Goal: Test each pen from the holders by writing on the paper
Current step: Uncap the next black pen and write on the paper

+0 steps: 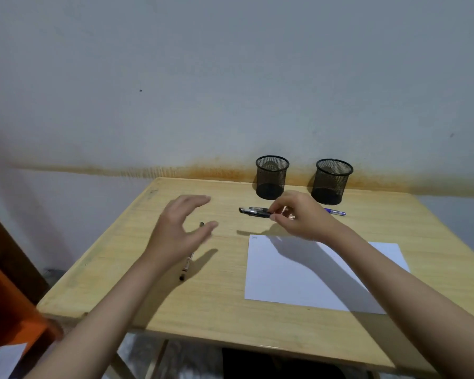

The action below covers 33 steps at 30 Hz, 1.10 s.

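Pale wooden table [222, 305], centre frame. Right hand [298, 214] pinches black-capped clear pen [253, 211] below two empty black mesh holders [272, 177]; left hand [181, 228] hovers, fingers spread, grasping nothing. Likely next: uncap, write on white paper sheet [285, 277].

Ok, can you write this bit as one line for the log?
right hand: pinches black pen | left hand: open above table | holders: empty | paper: tiny mark

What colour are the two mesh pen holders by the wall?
Black, both pen holders, seen in the head view.
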Available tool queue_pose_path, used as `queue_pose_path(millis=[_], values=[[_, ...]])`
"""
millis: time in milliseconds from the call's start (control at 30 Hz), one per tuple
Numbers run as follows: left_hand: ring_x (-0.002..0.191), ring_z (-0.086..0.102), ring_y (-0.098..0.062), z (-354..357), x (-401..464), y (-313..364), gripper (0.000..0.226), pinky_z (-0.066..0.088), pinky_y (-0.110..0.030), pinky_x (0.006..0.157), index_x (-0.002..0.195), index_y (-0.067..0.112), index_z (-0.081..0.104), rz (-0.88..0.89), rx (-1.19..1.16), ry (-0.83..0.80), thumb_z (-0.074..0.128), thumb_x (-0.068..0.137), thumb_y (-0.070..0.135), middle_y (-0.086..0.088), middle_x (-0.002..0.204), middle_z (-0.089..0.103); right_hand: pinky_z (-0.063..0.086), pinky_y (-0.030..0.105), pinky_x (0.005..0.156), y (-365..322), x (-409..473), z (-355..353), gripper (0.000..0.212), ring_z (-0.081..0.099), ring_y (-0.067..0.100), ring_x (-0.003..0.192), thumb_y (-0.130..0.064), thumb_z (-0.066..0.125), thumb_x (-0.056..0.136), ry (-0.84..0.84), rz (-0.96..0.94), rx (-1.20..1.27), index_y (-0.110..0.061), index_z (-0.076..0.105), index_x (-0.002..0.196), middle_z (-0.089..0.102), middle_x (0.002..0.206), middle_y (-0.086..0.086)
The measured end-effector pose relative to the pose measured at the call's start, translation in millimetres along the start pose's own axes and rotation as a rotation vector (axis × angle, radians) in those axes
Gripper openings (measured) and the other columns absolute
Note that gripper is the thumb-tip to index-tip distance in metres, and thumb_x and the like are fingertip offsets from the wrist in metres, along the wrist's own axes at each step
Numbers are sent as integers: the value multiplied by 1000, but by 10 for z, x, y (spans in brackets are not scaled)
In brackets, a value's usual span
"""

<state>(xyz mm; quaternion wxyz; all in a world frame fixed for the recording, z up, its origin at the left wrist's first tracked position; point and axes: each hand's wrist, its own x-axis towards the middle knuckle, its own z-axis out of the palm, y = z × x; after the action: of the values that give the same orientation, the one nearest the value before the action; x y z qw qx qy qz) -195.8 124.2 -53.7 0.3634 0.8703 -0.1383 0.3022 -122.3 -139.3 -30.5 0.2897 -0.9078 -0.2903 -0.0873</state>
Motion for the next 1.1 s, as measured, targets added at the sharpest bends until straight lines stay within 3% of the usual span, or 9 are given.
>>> queue_pose_path(millis=[100, 200, 333, 433, 533, 633, 733, 867, 1100], values=[[107, 57, -13, 210, 89, 243, 43, 45, -26, 89, 118, 27, 65, 159, 1, -143, 68, 76, 39, 9, 115, 63, 45, 19, 67, -119, -160, -104, 8, 57, 9, 74, -16, 67, 84, -4, -83, 32, -15, 73, 91, 64, 86, 2], [87, 62, -15, 408, 108, 344, 32, 50, -34, 70, 108, 24, 70, 226, 36, -178, 68, 77, 32, 7, 97, 67, 43, 11, 65, -202, -309, -222, 10, 59, 5, 74, -16, 68, 85, -2, -76, 72, -15, 74, 93, 69, 85, -1], [70, 60, -6, 512, 101, 451, 21, 45, -18, 64, 95, 13, 75, 211, -79, -138, 72, 74, 15, 2, 79, 68, 51, 16, 71, -227, -465, -377, 12, 63, 2, 74, -14, 72, 82, -67, -17, 175, -13, 75, 94, 73, 84, -1], [72, 63, -8, 508, 94, 490, 20, 45, -15, 67, 91, 9, 76, 155, -159, -118, 75, 72, 7, 1, 78, 70, 57, 27, 81, -193, -560, -520, 23, 69, 9, 81, -13, 82, 72, -181, 29, 430, -14, 75, 94, 76, 89, 1], [74, 66, -10, 481, 81, 511, 21, 47, -16, 70, 91, 9, 75, 86, -228, -69, 76, 71, 1, 1, 80, 72, 55, 25, 80, -130, -655, -592, 40, 71, 15, 89, -16, 85, 61, -229, 16, 813, -16, 73, 99, 75, 96, 5], [74, 67, -12, 492, 78, 552, 23, 47, -17, 71, 92, 9, 75, 53, -280, -25, 76, 71, 1, 2, 81, 73, 55, 25, 78, -111, -690, -462, 49, 70, 15, 86, -10, 85, 57, -123, 33, 1059, -12, 70, 103, 75, 90, 9], [74, 67, -10, 539, 64, 606, 21, 49, -20, 71, 93, 10, 75, 74, -278, -36, 76, 72, 7, 3, 81, 73, 54, 22, 72, -217, -653, -211, 31, 69, 10, 78, 2, 79, 69, 77, 87, 973, -10, 71, 97, 74, 79, -2], [77, 67, -7, 534, 68, 605, 20, 50, -22, 71, 93, 10, 75, 133, -259, -68, 72, 73, 12, 3, 82, 73, 52, 20, 68, -359, -626, 68, 12, 65, 5, 74, -6, 73, 80, 256, 106, 845, -17, 73, 87, 71, 74, -12], [77, 68, -11, 355, 125, 448, 18, 50, -22, 72, 90, 9, 75, 126, -266, -110, 73, 72, 10, 2, 79, 73, 49, 10, 69, -524, -601, 197, 7, 66, -4, 78, -15, 75, 80, 336, 84, 691, -17, 75, 86, 70, 82, -11]])
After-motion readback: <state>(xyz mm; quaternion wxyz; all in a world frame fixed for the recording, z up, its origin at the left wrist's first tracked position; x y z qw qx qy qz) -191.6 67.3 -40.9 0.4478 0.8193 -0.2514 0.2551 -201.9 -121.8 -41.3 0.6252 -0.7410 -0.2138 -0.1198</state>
